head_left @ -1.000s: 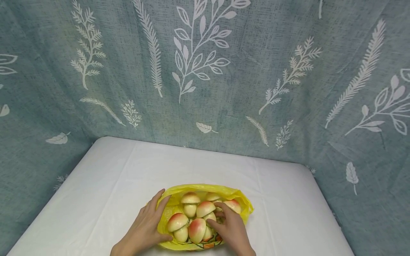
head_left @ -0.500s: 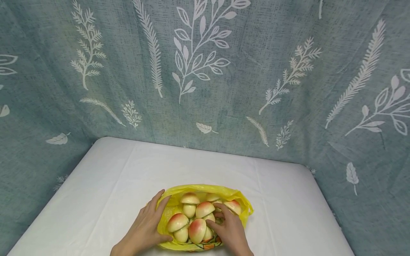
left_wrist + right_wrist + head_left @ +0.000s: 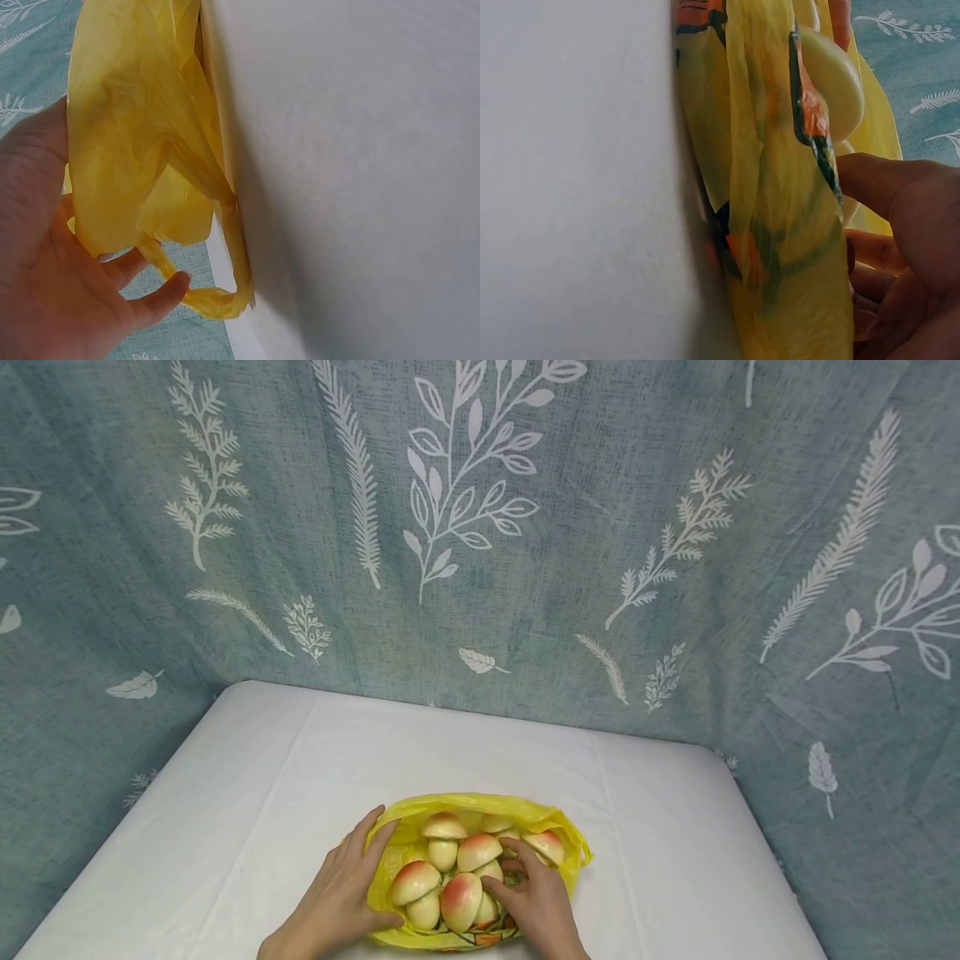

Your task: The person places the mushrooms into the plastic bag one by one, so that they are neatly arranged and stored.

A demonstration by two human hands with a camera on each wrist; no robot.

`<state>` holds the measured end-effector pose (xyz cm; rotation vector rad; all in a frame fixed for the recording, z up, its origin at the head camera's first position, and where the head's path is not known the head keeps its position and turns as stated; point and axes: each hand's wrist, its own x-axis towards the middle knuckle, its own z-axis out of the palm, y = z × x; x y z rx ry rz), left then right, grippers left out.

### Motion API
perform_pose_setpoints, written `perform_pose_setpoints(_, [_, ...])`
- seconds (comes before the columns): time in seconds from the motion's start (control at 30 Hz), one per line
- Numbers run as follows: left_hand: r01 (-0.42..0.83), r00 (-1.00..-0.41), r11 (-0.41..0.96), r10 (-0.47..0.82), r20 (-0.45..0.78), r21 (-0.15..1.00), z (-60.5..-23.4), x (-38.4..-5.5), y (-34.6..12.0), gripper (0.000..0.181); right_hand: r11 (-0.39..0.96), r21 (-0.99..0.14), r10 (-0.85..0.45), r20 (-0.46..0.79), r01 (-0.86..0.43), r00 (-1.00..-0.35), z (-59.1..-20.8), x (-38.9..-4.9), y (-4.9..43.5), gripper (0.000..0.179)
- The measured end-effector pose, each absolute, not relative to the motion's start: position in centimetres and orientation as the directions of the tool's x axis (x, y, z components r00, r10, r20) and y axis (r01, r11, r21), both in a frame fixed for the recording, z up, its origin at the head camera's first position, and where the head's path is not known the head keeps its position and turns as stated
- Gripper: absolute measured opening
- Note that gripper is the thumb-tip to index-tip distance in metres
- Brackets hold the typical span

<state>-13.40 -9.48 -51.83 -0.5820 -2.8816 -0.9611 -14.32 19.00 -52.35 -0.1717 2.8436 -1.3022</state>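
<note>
A yellow plastic bag [image 3: 558,818] lies with its mouth spread wide, holding several cream mushrooms [image 3: 415,883] with red-tinged caps. My left hand [image 3: 341,881] is spread at the bag's left end, thumb over the near rim and long fingers along the far side. In the left wrist view its lower fingers are by the bag's looped handle [image 3: 214,304]. My right hand [image 3: 543,897] reaches in from the right, index finger and thumb curled about a mushroom [image 3: 480,852] in the middle. In the right wrist view the printed bag wall [image 3: 780,187] hides most of that grip.
The bag rests on a white-covered table [image 3: 442,743], near its front side. A blue-green curtain [image 3: 480,618] with white leaf prints stands behind the table and along both sides.
The right hand has shifted very slightly left, and the middle mushroom has moved a little with it. The left hand stays where it was.
</note>
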Motion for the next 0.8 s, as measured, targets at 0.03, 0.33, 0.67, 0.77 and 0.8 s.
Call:
perform_pose_setpoints(0.03, [0.365,-0.928,0.737,0.337,0.159,0.569,-51.8,-13.4,-9.5,0.116,0.647,-0.757,-0.101,0.032,-0.090,-0.994,-52.4,-14.3,19.0,0.059])
perform_pose_setpoints(0.33, [0.366,-0.928,0.743,0.338,0.158,0.560,-51.7,-13.4,-9.4,0.116,0.631,-0.771,-0.098,0.027,-0.084,-0.995,-51.9,-14.2,19.2,0.060])
perform_pose_setpoints(0.67, [0.369,-0.927,0.743,0.340,0.161,0.558,-51.7,-13.4,-9.4,0.116,0.631,-0.767,-0.078,0.089,-0.118,-0.993,-50.9,-13.8,19.3,0.056])
perform_pose_setpoints(0.77, [0.368,-0.927,0.746,0.338,0.160,0.555,-51.7,-13.4,-9.4,0.116,0.627,-0.769,-0.073,0.098,-0.122,-0.992,-50.6,-13.7,19.5,0.055])
perform_pose_setpoints(0.8, [0.367,-0.928,0.747,0.337,0.161,0.554,-51.6,-13.4,-9.4,0.116,0.626,-0.769,-0.073,0.105,-0.127,-0.992,-50.5,-13.7,19.5,0.054])
